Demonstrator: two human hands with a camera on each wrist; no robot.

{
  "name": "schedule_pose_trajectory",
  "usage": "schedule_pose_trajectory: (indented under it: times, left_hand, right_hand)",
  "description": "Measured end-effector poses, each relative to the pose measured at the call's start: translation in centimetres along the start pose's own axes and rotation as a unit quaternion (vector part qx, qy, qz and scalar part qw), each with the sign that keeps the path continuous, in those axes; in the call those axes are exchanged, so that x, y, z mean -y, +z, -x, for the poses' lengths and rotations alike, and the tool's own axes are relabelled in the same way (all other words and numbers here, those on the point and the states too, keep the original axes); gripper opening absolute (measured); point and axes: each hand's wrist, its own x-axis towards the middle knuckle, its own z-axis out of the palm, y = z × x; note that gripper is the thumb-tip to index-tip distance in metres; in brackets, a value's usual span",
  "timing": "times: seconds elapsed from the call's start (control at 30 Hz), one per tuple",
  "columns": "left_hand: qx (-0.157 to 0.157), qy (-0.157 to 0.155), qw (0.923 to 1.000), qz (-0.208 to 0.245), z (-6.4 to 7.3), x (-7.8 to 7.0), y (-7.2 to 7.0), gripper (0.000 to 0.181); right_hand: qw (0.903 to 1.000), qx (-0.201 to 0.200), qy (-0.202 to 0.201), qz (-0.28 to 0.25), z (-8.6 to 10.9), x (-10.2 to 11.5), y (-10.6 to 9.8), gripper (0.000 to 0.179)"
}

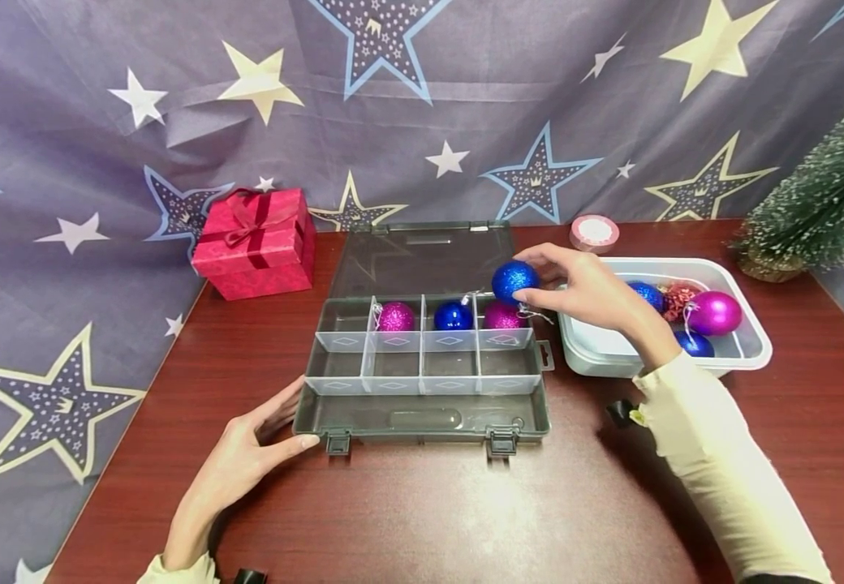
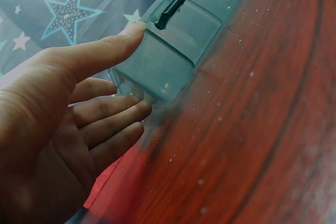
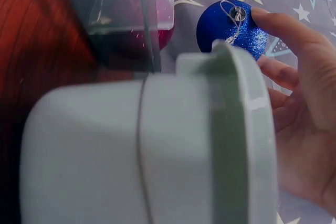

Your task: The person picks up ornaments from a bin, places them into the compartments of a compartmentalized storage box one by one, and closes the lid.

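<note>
My right hand (image 1: 575,288) pinches a blue glitter Christmas ball (image 1: 514,281) by thumb and fingertips, above the back right of a divided plastic case (image 1: 422,418). A silver cap and string loop show on this ball (image 3: 231,27) in the right wrist view. The case lies with its lid tipped back. In its back row sit a pink glitter ball (image 1: 396,317), a shiny blue ball (image 1: 454,315) and another pink glitter ball (image 1: 504,316), partly behind dividers. My left hand (image 1: 247,446) rests at the case's front left corner, thumb on the front edge, fingers extended along the side.
A white tub (image 1: 575,357) right of the case holds blue balls, a magenta ball (image 1: 714,313) and a red rough ornament (image 1: 679,300). Behind it lies a ribbon roll (image 1: 594,234). A red gift box (image 1: 256,243) stands back left, a small frosted tree (image 1: 816,186) back right.
</note>
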Motion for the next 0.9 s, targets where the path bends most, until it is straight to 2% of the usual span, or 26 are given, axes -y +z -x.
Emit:
schedule_pose_trajectory:
  times: [0.43,0.73,0.9]
  left_hand:
    - [0.004,-0.019,0.9998,-0.009,0.0,0.2,-0.1,0.078]
    - [0.002,-0.016,0.9998,-0.007,0.0,0.2,-0.1,0.078]
    - [-0.001,-0.009,0.9999,-0.007,0.0,0.2,0.0,0.077]
  right_hand:
    - [0.9989,0.031,-0.033,-0.009,-2.8,2.0,1.8,0.047]
    - [0.9952,0.053,-0.073,-0.038,-4.8,3.5,3.7,0.048]
    - [0.9934,0.07,-0.081,-0.042,-5.8,4.3,4.7,0.049]
